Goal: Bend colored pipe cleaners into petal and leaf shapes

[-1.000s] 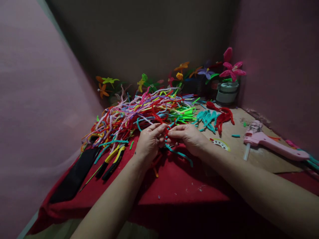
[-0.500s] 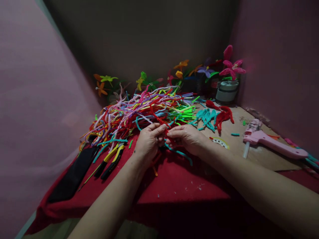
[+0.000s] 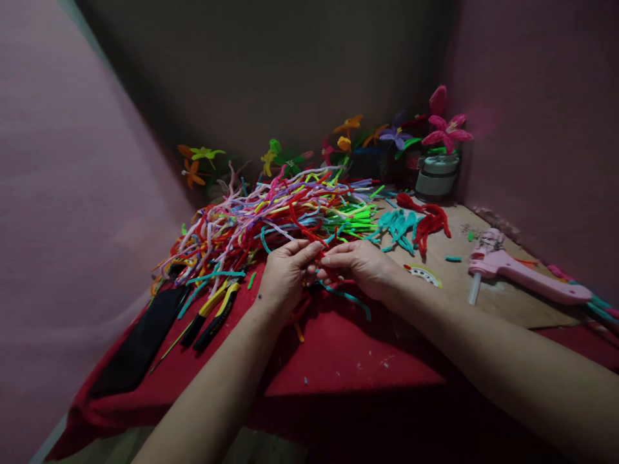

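A: Where is the red fuzzy stem (image 3: 320, 256)?

B: Between the person's left hand (image 3: 285, 274) and right hand (image 3: 362, 264), above the front of the table (image 3: 348, 361). The fingers of both are pinched on it and hide much of it.

A: What crowds them?

B: A heap of colored stems (image 3: 271, 207) just beyond. One red strand (image 3: 300, 222) slants from it toward the fingertips; whether it joins the held stem can't be told. A teal strand (image 3: 351, 298) lies beneath. To the left are yellow-and-black pliers (image 3: 225, 314) and a flat black object (image 3: 145, 341); to the right, teal pieces (image 3: 399, 225), red pieces (image 3: 430, 225) and a pink glue gun (image 3: 527, 274).

A: And the surface, the room?

B: The table is draped in red, with a brown board (image 3: 459, 303) on its right part. Fuzzy flowers line the back, a pink flower (image 3: 447, 133) standing in a gray container (image 3: 436, 177). The light is dim, the back wall (image 3: 280, 71) dark.
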Demonstrator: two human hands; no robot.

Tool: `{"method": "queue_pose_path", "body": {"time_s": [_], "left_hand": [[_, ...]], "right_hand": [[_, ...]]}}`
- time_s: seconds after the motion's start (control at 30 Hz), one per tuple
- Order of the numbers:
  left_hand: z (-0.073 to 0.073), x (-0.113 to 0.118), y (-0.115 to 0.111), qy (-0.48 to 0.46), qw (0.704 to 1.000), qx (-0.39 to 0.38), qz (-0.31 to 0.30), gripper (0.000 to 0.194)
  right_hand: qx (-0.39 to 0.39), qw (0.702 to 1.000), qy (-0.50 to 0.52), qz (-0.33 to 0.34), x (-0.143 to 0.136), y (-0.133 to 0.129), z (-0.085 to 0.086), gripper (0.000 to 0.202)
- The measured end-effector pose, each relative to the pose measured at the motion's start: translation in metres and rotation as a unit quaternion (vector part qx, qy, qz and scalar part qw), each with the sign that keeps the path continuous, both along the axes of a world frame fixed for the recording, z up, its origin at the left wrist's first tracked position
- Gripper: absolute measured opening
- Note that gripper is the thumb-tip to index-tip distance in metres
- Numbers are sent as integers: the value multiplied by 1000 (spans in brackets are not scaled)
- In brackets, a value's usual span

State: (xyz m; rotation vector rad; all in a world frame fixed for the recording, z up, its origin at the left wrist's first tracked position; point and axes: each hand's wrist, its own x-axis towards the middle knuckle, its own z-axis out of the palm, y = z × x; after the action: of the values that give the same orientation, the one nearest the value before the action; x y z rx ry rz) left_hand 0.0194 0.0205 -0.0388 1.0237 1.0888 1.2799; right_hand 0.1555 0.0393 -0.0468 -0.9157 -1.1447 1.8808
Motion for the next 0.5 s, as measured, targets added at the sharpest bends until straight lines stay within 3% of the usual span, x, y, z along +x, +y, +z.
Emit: {"method": "queue_pose_path", "body": {"time_s": [0.2, 0.5], "left_hand": [[4, 5, -4, 60, 996, -9, 60, 25], [5, -1, -5, 30, 999, -16, -10, 20]], "right_hand": [[25, 999, -14, -42, -2, -2, 1, 8], [7, 1000, 14, -14, 0, 0, -1, 13]]}}
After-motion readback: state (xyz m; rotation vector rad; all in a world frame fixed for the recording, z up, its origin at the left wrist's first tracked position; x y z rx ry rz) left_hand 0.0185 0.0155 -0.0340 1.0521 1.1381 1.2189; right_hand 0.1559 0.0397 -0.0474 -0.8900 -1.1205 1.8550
